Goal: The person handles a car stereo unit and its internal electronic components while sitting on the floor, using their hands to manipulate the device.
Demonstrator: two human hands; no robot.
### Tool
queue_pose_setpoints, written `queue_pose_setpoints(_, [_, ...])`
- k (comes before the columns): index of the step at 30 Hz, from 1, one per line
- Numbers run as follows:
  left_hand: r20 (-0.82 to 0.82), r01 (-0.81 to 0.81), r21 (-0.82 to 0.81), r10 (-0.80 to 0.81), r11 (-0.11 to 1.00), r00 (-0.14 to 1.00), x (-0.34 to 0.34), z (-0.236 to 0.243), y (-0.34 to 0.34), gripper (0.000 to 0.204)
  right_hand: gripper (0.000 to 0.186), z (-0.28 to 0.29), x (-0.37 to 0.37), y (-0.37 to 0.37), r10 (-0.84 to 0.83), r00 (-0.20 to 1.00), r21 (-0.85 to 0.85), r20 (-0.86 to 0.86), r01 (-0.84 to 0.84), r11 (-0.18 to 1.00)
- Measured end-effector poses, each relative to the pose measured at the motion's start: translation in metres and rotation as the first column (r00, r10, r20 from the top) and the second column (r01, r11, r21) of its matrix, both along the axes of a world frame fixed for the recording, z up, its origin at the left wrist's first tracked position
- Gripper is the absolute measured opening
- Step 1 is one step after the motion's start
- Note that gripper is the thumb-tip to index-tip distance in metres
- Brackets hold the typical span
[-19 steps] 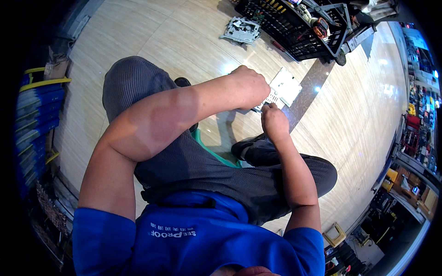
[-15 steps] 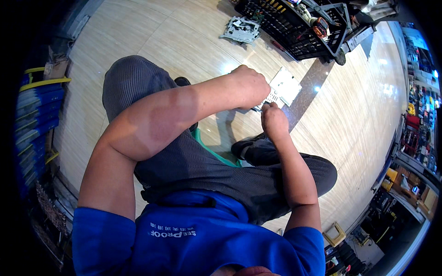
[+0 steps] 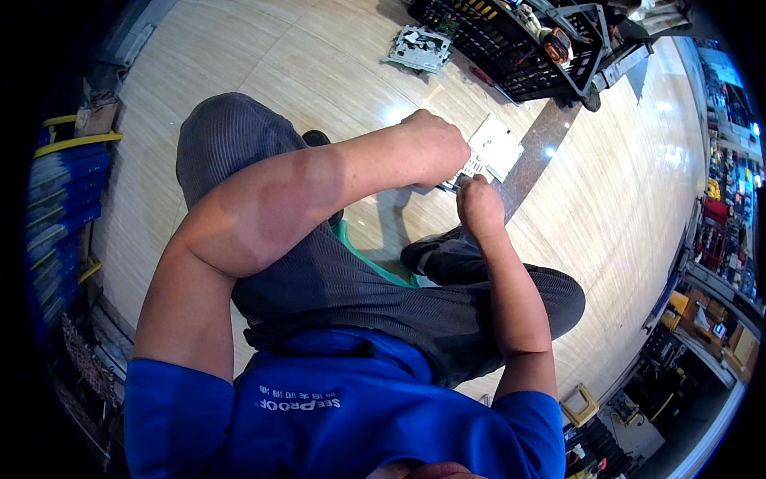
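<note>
A pale silver metal casing [image 3: 499,150], flat with a row of slots near its lower left part, is beyond my hands, over the dark floor strip. My left hand [image 3: 435,149] is closed in a fist at the casing's left side; its fingertips and whatever they hold are hidden behind the knuckles. At the near edge, by the slotted part, my right hand [image 3: 480,209] is closed in a pinch. A small dark bit shows by its fingertips, too small to name. The two hands are close together but apart.
Ahead, a black plastic crate [image 3: 499,60] holds tools and cables. Left of it a metal mechanism [image 3: 419,49] lies on the tiled floor [image 3: 239,56]. A green stool edge [image 3: 371,263] shows between my legs. Blue bins [image 3: 68,203] stand at left, loaded shelves [image 3: 722,215] at right.
My right hand has shifted slightly right along the casing's near edge, still pinched. The left hand is almost where it was.
</note>
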State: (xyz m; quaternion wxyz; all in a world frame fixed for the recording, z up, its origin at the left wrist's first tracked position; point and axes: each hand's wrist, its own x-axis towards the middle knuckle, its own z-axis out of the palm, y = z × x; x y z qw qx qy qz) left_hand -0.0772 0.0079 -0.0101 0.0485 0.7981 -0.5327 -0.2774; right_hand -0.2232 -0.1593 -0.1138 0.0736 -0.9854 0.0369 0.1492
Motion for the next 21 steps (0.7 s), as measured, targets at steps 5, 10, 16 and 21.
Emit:
queue_pose_setpoints(5, [0.001,-0.001,0.011,0.001,1.0,1.0,-0.0001,0.0009,-0.0004,0.032,0.015,0.0016,0.0012,0.0004,-0.009,1.0,0.001,-0.024,0.009,1.0])
queue_pose_setpoints(10, [-0.001,-0.002,0.019,0.002,1.0,1.0,-0.0001,0.002,-0.0003,0.033,0.015,0.0034,0.0023,0.0018,-0.035,0.999,0.013,-0.036,0.036,0.999])
queue_pose_setpoints(16, [0.004,-0.008,0.006,0.008,1.0,1.0,-0.0002,0.0011,-0.0001,0.033,0.012,0.0035,0.0007,0.0057,-0.092,0.996,0.148,0.015,0.088,0.985])
queue_pose_setpoints(21, [-0.008,-0.013,-0.01,0.013,1.0,1.0,0.0003,0.0017,0.0005,0.032,0.013,-0.0001,0.0003,0.0034,-0.086,0.994,0.21,0.066,0.071,0.975])
